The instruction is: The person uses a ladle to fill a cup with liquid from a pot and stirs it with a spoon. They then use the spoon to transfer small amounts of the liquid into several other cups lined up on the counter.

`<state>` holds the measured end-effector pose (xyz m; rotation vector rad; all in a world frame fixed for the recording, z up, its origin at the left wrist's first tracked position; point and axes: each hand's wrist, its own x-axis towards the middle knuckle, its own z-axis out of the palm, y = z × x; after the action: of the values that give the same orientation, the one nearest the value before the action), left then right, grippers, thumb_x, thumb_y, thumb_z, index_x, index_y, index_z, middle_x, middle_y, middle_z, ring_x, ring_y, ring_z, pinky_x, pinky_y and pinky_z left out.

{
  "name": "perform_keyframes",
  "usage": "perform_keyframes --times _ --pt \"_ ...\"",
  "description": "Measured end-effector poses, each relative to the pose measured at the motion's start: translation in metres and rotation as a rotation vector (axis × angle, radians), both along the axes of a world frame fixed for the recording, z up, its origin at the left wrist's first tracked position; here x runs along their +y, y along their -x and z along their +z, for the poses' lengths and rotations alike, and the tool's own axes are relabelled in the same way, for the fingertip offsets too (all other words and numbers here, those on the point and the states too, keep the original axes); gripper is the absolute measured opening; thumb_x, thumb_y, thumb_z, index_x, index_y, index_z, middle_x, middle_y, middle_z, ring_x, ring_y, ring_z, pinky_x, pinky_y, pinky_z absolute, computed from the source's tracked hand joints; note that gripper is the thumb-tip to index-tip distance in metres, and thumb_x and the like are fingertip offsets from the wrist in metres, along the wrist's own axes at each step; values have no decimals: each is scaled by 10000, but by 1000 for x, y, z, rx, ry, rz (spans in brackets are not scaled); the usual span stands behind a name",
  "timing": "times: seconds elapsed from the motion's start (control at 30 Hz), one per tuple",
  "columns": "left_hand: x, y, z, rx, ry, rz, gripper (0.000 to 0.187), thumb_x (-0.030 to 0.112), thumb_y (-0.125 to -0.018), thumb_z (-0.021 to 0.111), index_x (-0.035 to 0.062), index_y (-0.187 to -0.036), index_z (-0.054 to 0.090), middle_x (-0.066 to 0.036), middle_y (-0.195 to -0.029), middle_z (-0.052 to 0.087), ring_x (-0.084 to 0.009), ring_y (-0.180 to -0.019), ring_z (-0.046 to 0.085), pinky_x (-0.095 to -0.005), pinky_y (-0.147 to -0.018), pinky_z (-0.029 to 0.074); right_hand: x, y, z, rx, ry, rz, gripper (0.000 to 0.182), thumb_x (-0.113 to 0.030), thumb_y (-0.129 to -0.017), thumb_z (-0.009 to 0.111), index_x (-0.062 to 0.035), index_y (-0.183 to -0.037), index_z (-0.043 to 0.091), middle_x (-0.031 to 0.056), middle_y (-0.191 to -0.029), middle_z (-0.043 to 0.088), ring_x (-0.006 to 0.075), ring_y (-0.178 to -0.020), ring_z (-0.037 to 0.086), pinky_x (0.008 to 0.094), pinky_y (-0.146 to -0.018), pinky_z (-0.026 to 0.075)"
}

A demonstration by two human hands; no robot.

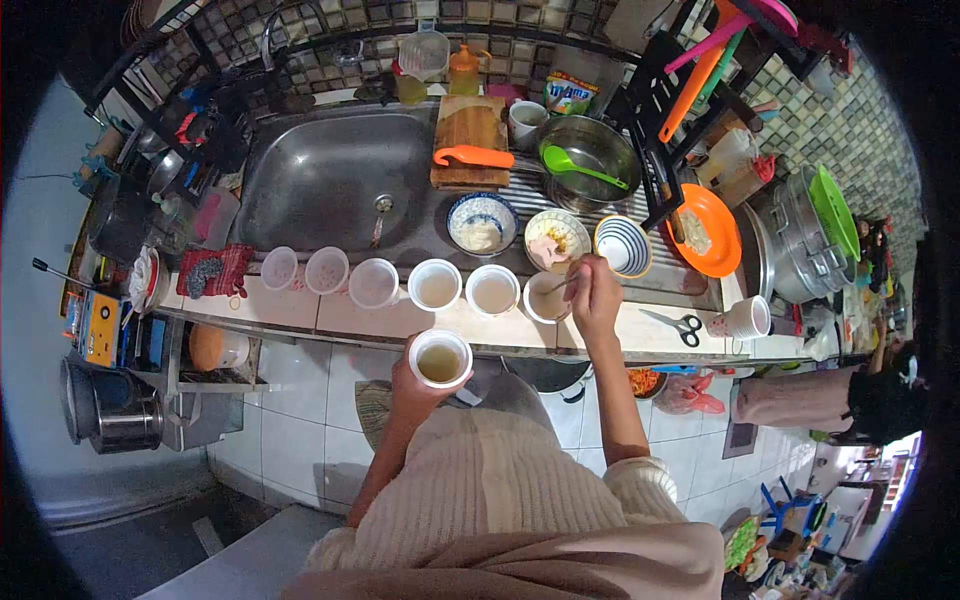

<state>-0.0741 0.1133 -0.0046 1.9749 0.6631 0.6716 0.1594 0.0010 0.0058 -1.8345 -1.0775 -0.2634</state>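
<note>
My left hand (413, 390) is wrapped around a plastic cup (440, 358) of pale cloudy liquid, held in front of the counter edge. My right hand (597, 292) pinches the thin handle of a spoon (566, 285). The spoon's lower end dips into another cup (541, 308) on the counter. To its left stand two cups with pale contents, a nearer one (493, 291) and a farther one (435, 287). Several more translucent cups (327, 270) continue the row leftward. Behind are a blue-patterned bowl (482, 213), a bowl with pink and yellow contents (556, 242) and a striped bowl (624, 245).
Scissors (688, 328) and stacked cups (748, 318) lie to the right. An orange plate (718, 255), a metal pot (610, 150) with a green spoon (575, 165) and a cutting board (470, 122) sit farther back. The sink (320, 180) is at left. Another person (800, 398) is at far right.
</note>
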Motion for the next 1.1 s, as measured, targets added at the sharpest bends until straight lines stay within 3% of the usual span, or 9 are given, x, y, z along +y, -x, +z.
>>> perform_keyframes --times 0.17,0.23,0.27,0.5,0.7,0.8,1.0,1.07,1.1 --pt "1 1 -2 -5 -30 6 593 140 -547 812 26 -1025 480 -103 -896 605 -186 -816 599 -314 -722 483 -7 0 6 -51 1 8 179 -122 -918 358 -10 -826 463 66 -623 549 108 -423 514 229 -408 396" --pt "1 1 -5 -7 57 17 595 138 -546 811 26 -1027 480 -101 -894 604 -184 -812 598 -315 -721 483 -15 8 6 2 -133 -59 143 -121 -887 407 -35 -832 507 104 -643 566 214 -490 554 310 -489 430" --pt "2 2 -6 -7 56 18 595 138 -546 811 26 -1027 480 -101 -894 604 -184 -812 598 -315 -721 483 -18 12 8 43 -249 14 164 -127 -888 402 -35 -806 511 83 -623 564 167 -457 538 284 -468 419" --pt "1 1 1 -7 -35 26 609 141 -546 811 26 -1038 472 -105 -901 605 -184 -820 601 -316 -722 485 -33 20 21 -258 -416 34 230 -175 -900 370 -7 -803 492 59 -518 525 151 -416 503 245 -437 392" --pt "-3 5 2 -13 -83 64 591 143 -548 810 22 -1024 483 -102 -884 608 -187 -812 604 -317 -716 486 -32 33 31 -16 -566 -104 333 -260 -936 304 11 -824 461 112 -602 557 136 -449 519 230 -433 410" --pt "1 4 -1 -34 -29 72 583 147 -547 812 22 -1017 491 -101 -889 607 -188 -816 603 -316 -718 485 -14 35 37 78 -613 -38 305 -322 -939 279 -23 -928 338 155 -699 543 149 -408 469 214 -371 392" --pt "3 6 -11 -56 56 83 626 170 -539 822 27 -1047 485 -101 -907 609 -193 -821 606 -323 -720 488 27 34 15 11 -138 74 209 -157 -911 390 -8 -806 493 84 -626 554 155 -462 544 263 -419 418" --pt "2 9 -11 -36 52 87 630 172 -539 823 26 -1050 484 -101 -907 610 -194 -821 606 -325 -721 489 35 36 11 -110 76 129 54 -67 -785 538 -19 -806 524 131 -701 569 253 -572 572 336 -519 452" --pt "3 9 -10 -22 40 89 634 174 -539 823 25 -1053 483 -100 -907 611 -195 -821 607 -326 -723 489 40 35 8 -106 78 134 54 -67 -785 538 -19 -806 524 131 -701 569 253 -572 572 336 -519 452"
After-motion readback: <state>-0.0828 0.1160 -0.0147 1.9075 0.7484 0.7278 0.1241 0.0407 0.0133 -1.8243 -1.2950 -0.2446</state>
